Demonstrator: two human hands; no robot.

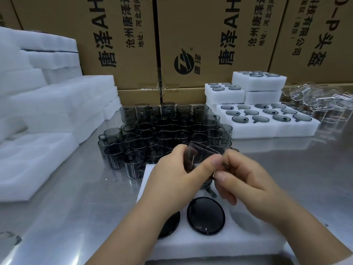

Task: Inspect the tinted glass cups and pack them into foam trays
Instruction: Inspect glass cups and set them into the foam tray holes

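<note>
Head camera looks down on a shiny metal bench (76,197) where a person works with both hands. The left hand (177,175) grips a tinted glass cup (202,153), thumb across its front and fingers curled behind. The right hand (246,184) grasps the same cup from the other side, thumb and fingers pinched near its handle, though motion blur hides the exact hold. The cup is tilted and raised above a white foam tray (210,243) at the near edge of the bench. Two packed cups (206,215) sit in the tray's round holes, one partly hidden under the left wrist. Just beyond the hands stands a dense cluster of loose cups (162,131), smoky grey and upright. To the right lies a filled tray (267,129), with smaller filled trays (257,81) stacked behind it. Further right is a heap of clear glassware (315,100). Empty foam blocks (38,111) are piled on the left. Printed cardboard boxes (210,35) form a wall behind
</note>
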